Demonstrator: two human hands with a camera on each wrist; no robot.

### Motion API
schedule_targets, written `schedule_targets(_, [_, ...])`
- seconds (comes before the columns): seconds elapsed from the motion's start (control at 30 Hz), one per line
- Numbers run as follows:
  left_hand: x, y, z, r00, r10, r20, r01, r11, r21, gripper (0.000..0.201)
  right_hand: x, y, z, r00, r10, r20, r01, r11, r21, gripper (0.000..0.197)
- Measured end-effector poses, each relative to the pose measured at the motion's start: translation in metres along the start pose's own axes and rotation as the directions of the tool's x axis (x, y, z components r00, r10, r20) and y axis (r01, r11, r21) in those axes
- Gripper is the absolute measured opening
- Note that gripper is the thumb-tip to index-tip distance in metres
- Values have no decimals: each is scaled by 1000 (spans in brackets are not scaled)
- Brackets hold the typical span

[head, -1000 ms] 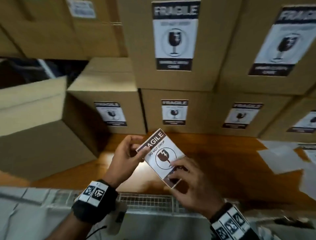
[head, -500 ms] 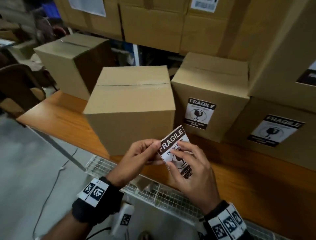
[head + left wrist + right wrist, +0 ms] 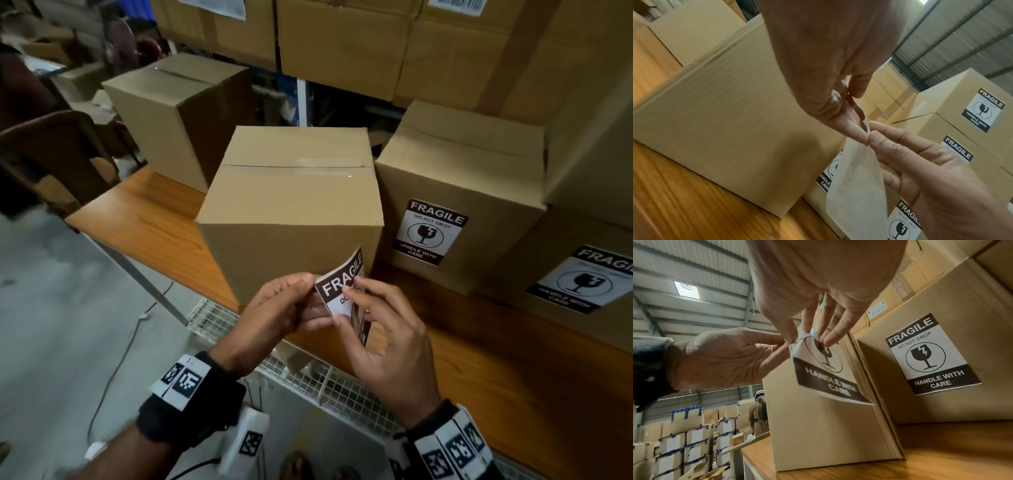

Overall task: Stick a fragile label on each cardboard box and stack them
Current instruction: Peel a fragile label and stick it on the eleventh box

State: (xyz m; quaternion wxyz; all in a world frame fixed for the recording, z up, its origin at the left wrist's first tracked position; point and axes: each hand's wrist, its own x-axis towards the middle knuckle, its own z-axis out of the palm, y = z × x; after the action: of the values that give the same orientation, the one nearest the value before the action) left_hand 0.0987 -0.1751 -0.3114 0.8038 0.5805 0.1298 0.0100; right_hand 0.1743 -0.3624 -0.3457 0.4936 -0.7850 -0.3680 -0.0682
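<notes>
A black-and-white fragile label hangs in front of a plain taped cardboard box on the wooden table. My left hand pinches the label's left edge between thumb and fingers. My right hand pinches it from the right, fingers across its printed face. In the left wrist view the label's white back curls below the two pinching hands. The right wrist view shows the lower half of the label bent away from the plain box.
A labelled box stands right of the plain one, with more labelled boxes stacked further right. Another plain box stands at the back left. A wire tray runs along the table's near edge. A chair stands to the left.
My view has swung left from the labelled stack to the plain box, now closer. Both hands kept hold of the label, which is now curled, with my right fingers higher on its face.
</notes>
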Motion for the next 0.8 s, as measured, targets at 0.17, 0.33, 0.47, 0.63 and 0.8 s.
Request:
schedule_targets(0.17, [1, 3, 7, 1000, -5, -28, 6, 1000, 21, 43, 4, 7, -7, 1000, -12, 23, 10, 997, 78, 39])
schedule_targets(0.33, [3, 3, 20, 998, 27, -53, -27, 1000, 0, 20, 8, 16, -14, 999, -31, 42, 26, 992, 126, 38])
schedule_targets(0.47, [-1, 3, 21, 996, 50, -76, -49, 999, 14, 11, 10, 17, -15, 998, -52, 41, 46, 991, 125, 35])
schedule_targets(0.63, [4, 3, 15, 998, 41, -47, -35, 990, 137, 13, 12, 15, -11, 995, -88, 41, 84, 993, 84, 32])
schedule_targets(0.8, [15, 7, 7, 998, 27, 64, -32, 996, 82, 15, 14, 12, -8, 998, -66, 1, 66, 994, 88, 27])
